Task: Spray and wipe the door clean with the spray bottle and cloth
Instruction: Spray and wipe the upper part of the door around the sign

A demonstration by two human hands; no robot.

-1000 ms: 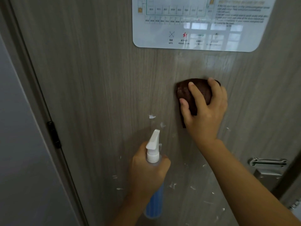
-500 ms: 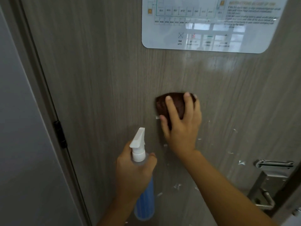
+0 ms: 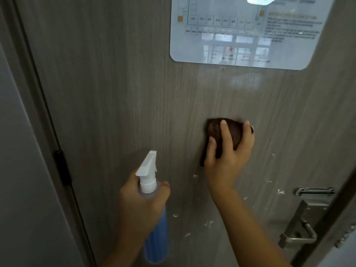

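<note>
Right hand [image 3: 228, 157] is raised against the door [image 3: 119, 97], fingers curled over a bunched dark brown cloth [image 3: 215, 132] and pressing it flat on the wood; thumb on the cloth's left side, forearm running down to the bottom right corner of view. Cloth sits about mid-door, below the sign's lower edge and well apart from it.

Left hand [image 3: 142, 207] is lower and left of the right hand, wrapped round the neck and upper body of the spray bottle [image 3: 154, 224], thumb tip by the collar. Bottle upright, slightly tilted, white nozzle [image 3: 147, 165] pointing up and toward the door. Cannot tell if a finger is on the trigger.

Door is grey-brown wood grain, glossy. White flecks [image 3: 209, 223] scattered over its lower part, below and right of the cloth. A laminated floor-plan sign [image 3: 248, 31] with rounded corners is fixed near the top edge, reflecting windows. Metal lever handle [image 3: 296, 236] on a plate near the door's right edge, a latch bracket [image 3: 315, 191] just above it. Dark hinge [image 3: 62, 167] on the left edge, door frame [image 3: 25, 74] beside it, pale wall [image 3: 19, 189] at far left.

Bottle is clear plastic, blue liquid inside filling the visible lower part; the level is hidden behind the hand.
</note>
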